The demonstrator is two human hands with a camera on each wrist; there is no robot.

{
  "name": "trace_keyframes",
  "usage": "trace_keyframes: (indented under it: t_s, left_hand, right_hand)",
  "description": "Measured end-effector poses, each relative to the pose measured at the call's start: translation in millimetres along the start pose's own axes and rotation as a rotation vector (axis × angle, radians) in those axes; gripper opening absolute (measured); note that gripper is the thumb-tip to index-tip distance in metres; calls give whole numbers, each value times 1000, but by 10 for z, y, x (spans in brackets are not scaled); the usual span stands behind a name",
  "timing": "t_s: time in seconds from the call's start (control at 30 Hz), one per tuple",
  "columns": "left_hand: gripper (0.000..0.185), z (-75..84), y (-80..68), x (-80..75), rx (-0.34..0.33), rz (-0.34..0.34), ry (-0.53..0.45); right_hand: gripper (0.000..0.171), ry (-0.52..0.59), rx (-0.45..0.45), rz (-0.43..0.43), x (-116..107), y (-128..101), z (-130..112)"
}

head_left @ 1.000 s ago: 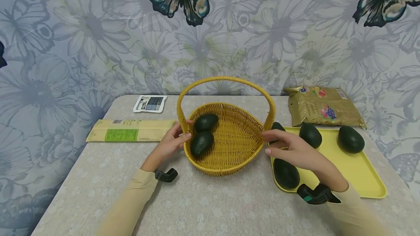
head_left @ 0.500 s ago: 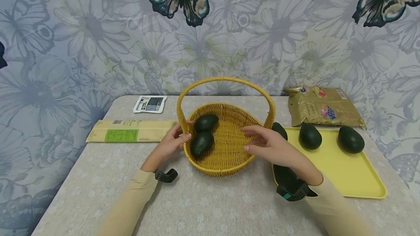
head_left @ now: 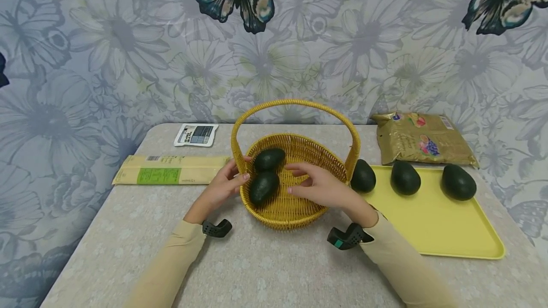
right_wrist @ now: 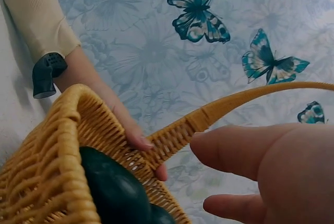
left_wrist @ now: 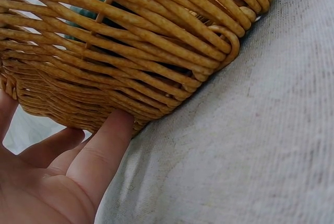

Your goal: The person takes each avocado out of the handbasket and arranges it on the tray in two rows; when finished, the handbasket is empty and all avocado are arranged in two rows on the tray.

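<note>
Two avocados (head_left: 265, 174) lie in the wicker basket (head_left: 299, 203), just left of the right hand (head_left: 318, 187), which hovers inside over the weave; the pictures do not show whether it grips a fruit underneath, so I cannot tell. Left hand (head_left: 222, 187) steadies the basket's outer wall with straight, relaxed fingers (left_wrist: 102, 151). Judging by this, fruit is being loaded from the yellow tray (head_left: 432, 222), right of the hand, where three avocados (head_left: 404, 177) remain; next calls for reaching back across the rim. Printing on the gold bag (head_left: 421, 139), long green-labelled packet (head_left: 171, 170) and white sachet (head_left: 195, 135) is too small to read.
</note>
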State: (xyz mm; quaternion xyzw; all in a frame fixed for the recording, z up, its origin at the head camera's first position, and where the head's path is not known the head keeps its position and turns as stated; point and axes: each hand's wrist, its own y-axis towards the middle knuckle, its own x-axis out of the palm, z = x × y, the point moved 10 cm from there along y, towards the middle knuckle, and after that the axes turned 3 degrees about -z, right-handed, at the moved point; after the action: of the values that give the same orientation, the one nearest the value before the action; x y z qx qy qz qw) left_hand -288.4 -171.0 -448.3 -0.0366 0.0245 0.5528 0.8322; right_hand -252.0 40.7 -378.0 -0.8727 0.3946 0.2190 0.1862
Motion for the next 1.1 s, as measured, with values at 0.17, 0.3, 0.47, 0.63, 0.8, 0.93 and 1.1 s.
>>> trace_keyframes:
  t_s: [0.17, 0.3, 0.47, 0.63, 0.8, 0.93, 1.1]
  left_hand:
    - [51, 2, 3, 3, 1, -1, 5]
    - [50, 1, 1, 2, 6, -3, 3]
    - [51, -7, 1, 5, 13, -9, 6]
    - [51, -12, 1, 3, 15, -12, 7]
    - [50, -10, 1, 5, 11, -7, 1]
    - [50, 2, 4, 13, 23, -11, 8]
    - [50, 2, 3, 23, 27, -12, 6]
  right_hand:
    - [63, -23, 19, -12, 123, 171, 40]
    - [64, -47, 55, -24, 232, 276, 50]
    - [66, -62, 94, -31, 350, 375, 58]
    - [70, -93, 92, -49, 431, 433, 61]
    - [69, -105, 37, -84, 492, 465, 20]
    - [58, -79, -1, -118, 526, 468, -9]
    - [48, -50, -17, -129, 540, 464, -14]
